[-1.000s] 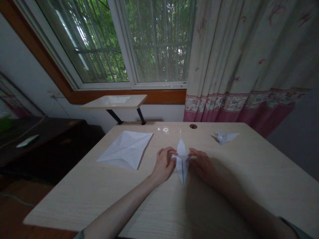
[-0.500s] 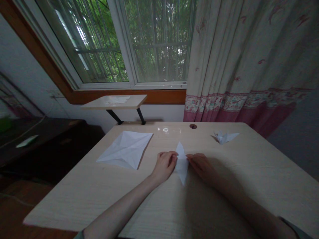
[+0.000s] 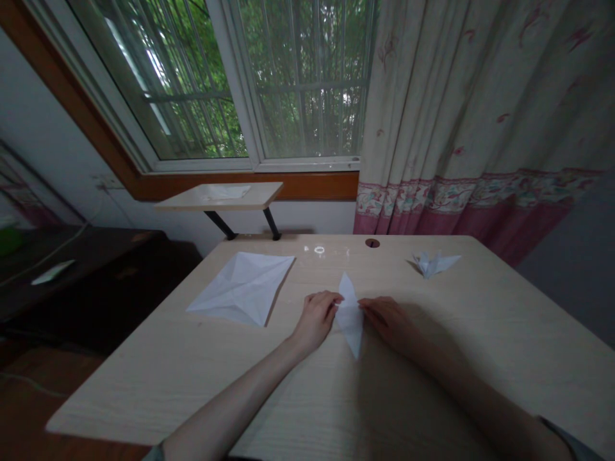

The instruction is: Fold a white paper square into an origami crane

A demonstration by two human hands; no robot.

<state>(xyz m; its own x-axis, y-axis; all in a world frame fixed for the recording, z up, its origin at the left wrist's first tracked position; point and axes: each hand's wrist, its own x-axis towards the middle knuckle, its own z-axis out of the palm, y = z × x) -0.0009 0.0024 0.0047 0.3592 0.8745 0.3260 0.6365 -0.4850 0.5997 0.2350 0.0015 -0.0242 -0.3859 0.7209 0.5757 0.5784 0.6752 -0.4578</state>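
Observation:
A narrow, diamond-shaped piece of folded white paper (image 3: 350, 317) lies on the light wooden table (image 3: 432, 378), its points aimed away from me and towards me. My left hand (image 3: 316, 319) curls its fingers against the paper's left edge and presses it down. My right hand (image 3: 390, 320) does the same at the right edge, fingertips pinched on the fold. Both hands rest on the tabletop.
A creased, unfolded white square sheet (image 3: 243, 287) lies to the left. A finished small paper crane (image 3: 434, 263) sits at the far right. A cable hole (image 3: 372, 243) is near the far edge. A small shelf (image 3: 223, 195), window and curtain stand behind; a dark cabinet (image 3: 72, 269) is left.
The paper's side flaps have been folded in, so it went from a shape with an open middle to a flat closed diamond. Both hands stayed in place, pressing it.

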